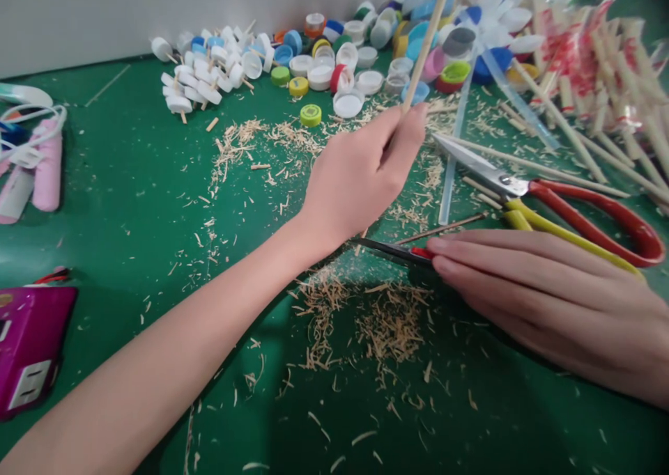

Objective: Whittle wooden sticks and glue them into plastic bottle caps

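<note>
A wooden chopstick (429, 40) points up and away from my left hand (360, 172), whose fingers are wrapped round it; its lower end seems to show just below the hand. My right hand (543, 297) is closed on a knife (389, 249) with a narrow dark blade and a bit of red at the handle; most of the handle is hidden. The blade tip reaches under my left wrist, close to the stick's lower end. Pale wood shavings (391, 322) lie on the green table (240, 405) below the blade.
Scissors (585, 193) with red and yellow handles lie beyond my right hand. Many bottle caps (318, 74) and white caps on sticks (198, 85) line the back. Bagged chopsticks (617, 78) are at right. A purple box (36, 343) and pink glue gun (48, 165) sit at left.
</note>
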Demonstrator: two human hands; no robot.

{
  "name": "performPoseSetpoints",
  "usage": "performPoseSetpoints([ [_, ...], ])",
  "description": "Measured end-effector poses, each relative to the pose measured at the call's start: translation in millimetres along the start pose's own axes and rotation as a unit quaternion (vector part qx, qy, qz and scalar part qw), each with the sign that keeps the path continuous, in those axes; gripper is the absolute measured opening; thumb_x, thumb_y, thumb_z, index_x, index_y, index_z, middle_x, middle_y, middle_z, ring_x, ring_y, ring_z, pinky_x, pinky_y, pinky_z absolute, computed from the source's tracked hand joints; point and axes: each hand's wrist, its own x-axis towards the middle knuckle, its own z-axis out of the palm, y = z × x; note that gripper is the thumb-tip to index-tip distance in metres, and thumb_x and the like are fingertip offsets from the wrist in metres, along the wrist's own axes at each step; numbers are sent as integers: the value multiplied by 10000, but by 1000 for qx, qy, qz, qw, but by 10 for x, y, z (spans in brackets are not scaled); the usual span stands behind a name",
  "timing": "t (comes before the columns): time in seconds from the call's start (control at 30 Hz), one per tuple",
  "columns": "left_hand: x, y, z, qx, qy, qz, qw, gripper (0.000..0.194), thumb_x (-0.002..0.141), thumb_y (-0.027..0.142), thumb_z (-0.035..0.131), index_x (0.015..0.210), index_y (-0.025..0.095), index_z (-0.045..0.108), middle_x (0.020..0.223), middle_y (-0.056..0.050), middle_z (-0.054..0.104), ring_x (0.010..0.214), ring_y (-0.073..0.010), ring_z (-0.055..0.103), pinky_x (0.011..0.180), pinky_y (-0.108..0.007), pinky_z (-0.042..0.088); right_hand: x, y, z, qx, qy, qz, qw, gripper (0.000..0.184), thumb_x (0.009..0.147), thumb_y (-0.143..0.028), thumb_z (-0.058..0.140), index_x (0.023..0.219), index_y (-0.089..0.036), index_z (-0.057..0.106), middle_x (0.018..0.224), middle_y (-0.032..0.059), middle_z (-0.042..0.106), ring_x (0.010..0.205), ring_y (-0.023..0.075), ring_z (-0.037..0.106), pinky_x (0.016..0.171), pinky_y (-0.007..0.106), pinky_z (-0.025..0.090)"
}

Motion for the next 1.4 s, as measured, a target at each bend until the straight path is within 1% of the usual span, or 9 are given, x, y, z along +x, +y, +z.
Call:
performPoseSetpoints([
  [0.13, 2, 18, -6, 30, -21, -11, 999, 602, 927, 638, 135, 677, 228, 498, 591, -18, 461, 546, -104, 439, 547, -281, 316, -19, 2, -20, 3, -9, -7, 1000, 544, 920, -98, 514, 1441, -217, 417, 1217, 48, 671, 1164, 167, 595, 930, 332, 551],
  [0.3, -1, 24, -1, 40, -21, -21, 999, 619, 949, 602, 95, 701, 218, 512, 607, -17, 462, 575, -109, 492, 567, -270, 331, -42, 23, -54, -21, -43, 17, 999, 606, 936, -152, 528, 1492, -286, 327, 1239, 2, 663, 1031, 186, 623, 803, 359, 535],
  [0.4, 2, 4, 10, 29, -19, -8, 999, 588, 938, 625, 156, 689, 226, 510, 603, -22, 475, 569, -108, 469, 559, -277, 321, -71, 44, -47, -39, -63, 20, 997, 634, 936, -131, 515, 1512, -265, 289, 1268, 1, 646, 1042, 207, 606, 802, 374, 527],
  [0.57, 1, 7, 26, 80, -27, -11, 996, 672, 958, 548, -4, 746, 189, 523, 642, -20, 473, 617, -97, 533, 595, -264, 323, -91, 57, -13, -57, -41, 7, 998, 630, 929, -97, 494, 1514, -216, 291, 1225, 27, 670, 990, 197, 628, 788, 354, 540],
  [0.77, -12, 48, -4, 82, -18, -4, 996, 485, 996, 459, 185, 698, 194, 462, 614, 4, 421, 590, -82, 511, 570, -246, 315, -110, 54, 3, -74, -26, 22, 997, 636, 904, -132, 562, 1488, -246, 337, 1307, 46, 612, 985, 188, 628, 874, 369, 531],
  [0.87, -10, 64, -14, 79, -23, -6, 997, 459, 1000, 426, 201, 673, 199, 428, 605, 11, 389, 585, -78, 515, 561, -238, 304, -115, 61, 0, -76, -28, 18, 997, 633, 907, -137, 559, 1490, -235, 334, 1300, 44, 614, 978, 184, 617, 886, 362, 522],
  [1.03, 1, 78, -5, 22, -1, -9, 1000, 394, 993, 361, 326, 631, 205, 318, 586, 24, 345, 527, -58, 428, 539, -233, 285, -75, 67, -20, -54, -36, 20, 998, 578, 930, -142, 521, 1477, -228, 354, 1299, 36, 615, 1007, 173, 604, 885, 351, 514],
  [1.23, -2, 59, 5, 69, -11, 9, 997, 416, 1006, 387, 230, 653, 201, 348, 589, 15, 369, 553, -67, 462, 543, -240, 289, -28, 69, -1, -21, -47, 33, 998, 496, 921, -143, 543, 1405, -193, 443, 1241, 37, 647, 1033, 187, 586, 898, 366, 509],
  [1.4, 18, -27, 67, 12, 34, 43, 998, 418, 998, 390, 282, 626, 201, 307, 558, 30, 287, 474, -47, 390, 494, -226, 241, -47, 87, 48, -31, -42, 32, 998, 558, 924, -158, 545, 1456, -202, 384, 1266, 35, 633, 1090, 202, 561, 930, 392, 498],
])
